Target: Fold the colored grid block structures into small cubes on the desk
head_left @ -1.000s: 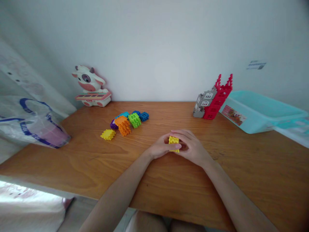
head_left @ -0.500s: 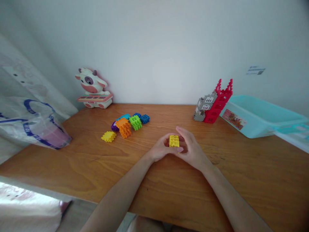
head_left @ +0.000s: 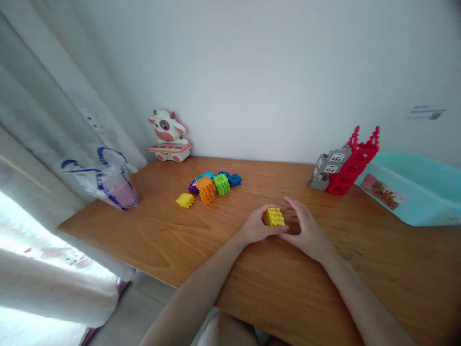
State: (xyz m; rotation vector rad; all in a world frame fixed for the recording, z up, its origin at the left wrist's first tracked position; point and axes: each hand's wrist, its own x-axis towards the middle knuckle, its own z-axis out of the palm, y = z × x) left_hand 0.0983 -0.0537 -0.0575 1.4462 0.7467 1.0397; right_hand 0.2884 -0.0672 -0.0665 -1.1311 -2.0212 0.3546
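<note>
My left hand (head_left: 257,226) is closed around a stack of yellow interlocking blocks (head_left: 275,217), thumb along its near side. Just to the right, my right hand (head_left: 304,230) is open, its thumb near the left thumb and its fingers raised beside the stack. Farther left on the wooden table lies a smaller yellow piece (head_left: 185,200). Behind it sit an orange stack (head_left: 206,190), a green stack (head_left: 221,184), and purple (head_left: 193,187) and blue (head_left: 235,180) pieces in a loose group.
A red and grey castle-like build (head_left: 342,166) stands at the back right, beside a turquoise bin (head_left: 414,192). On the left are a cow toy with a keyboard (head_left: 170,139) and a bagged pink drink cup (head_left: 120,191). The wooden table (head_left: 154,240) meets a wall behind.
The camera view has turned left, so everything appears farther right. In my left hand the yellow stack has tilted to show another side. My right hand has eased slightly away from it.
</note>
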